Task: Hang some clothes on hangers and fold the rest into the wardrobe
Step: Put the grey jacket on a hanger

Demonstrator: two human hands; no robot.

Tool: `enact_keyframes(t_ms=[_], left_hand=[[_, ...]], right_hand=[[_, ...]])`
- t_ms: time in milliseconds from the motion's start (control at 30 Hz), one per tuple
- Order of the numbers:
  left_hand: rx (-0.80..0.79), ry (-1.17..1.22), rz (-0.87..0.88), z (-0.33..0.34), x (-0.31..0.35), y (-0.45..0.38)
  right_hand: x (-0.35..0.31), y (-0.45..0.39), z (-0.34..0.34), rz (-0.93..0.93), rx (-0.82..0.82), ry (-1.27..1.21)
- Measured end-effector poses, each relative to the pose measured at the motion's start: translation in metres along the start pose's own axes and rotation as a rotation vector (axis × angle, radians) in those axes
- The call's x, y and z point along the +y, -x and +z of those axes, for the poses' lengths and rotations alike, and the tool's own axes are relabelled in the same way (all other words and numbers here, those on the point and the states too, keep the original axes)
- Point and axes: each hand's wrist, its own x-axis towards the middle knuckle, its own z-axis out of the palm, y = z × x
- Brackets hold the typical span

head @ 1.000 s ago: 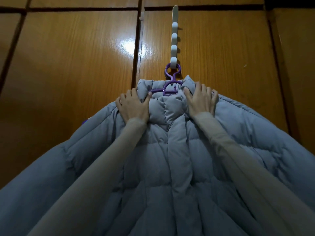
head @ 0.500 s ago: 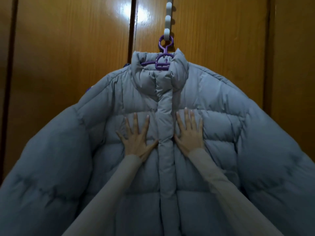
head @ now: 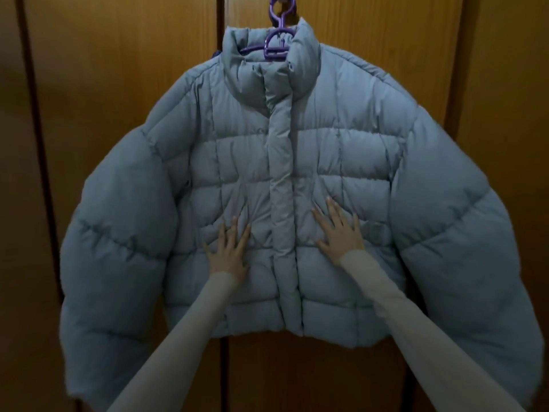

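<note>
A grey-blue puffer jacket hangs closed on a purple plastic hanger in front of the wooden wardrobe doors. The hanger's hook reaches up to the top edge of the view. My left hand lies flat on the jacket's lower front, left of the centre placket, fingers spread. My right hand presses flat on the other side of the placket, fingers straight and spread. Both puffy sleeves hang out to the sides.
The wardrobe doors are shut, with dark vertical gaps between the panels. The jacket covers most of the two middle doors. Below its hem bare door wood shows.
Both hands slid from the collar down the jacket's front to its lower part. The view drew back and lower, so the whole jacket now shows.
</note>
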Motion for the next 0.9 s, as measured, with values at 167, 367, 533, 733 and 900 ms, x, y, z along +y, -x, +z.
enact_keyframes(t_ms=[167,367,533,733,900], left_hand=[[0.207,0.262,-0.092,-0.011,-0.003,0.019],[0.229,0.293,-0.316,-0.033,-0.004,0.017],[0.185,0.096,-0.286,-0.045,-0.017,0.000],[0.272,0.046,-0.289,-0.037,-0.027,-0.012],[0.319,0.025,-0.353,-0.035,-0.040,-0.020]], right_hand=[[0.001,0.022,-0.011,0.133,0.321,-0.380],[-0.009,0.040,0.003,0.354,0.218,-0.330],[-0.008,0.028,0.003,0.333,0.134,-0.214],[-0.006,0.014,0.015,0.334,0.099,-0.080],[-0.018,0.012,0.028,0.344,0.061,0.027]])
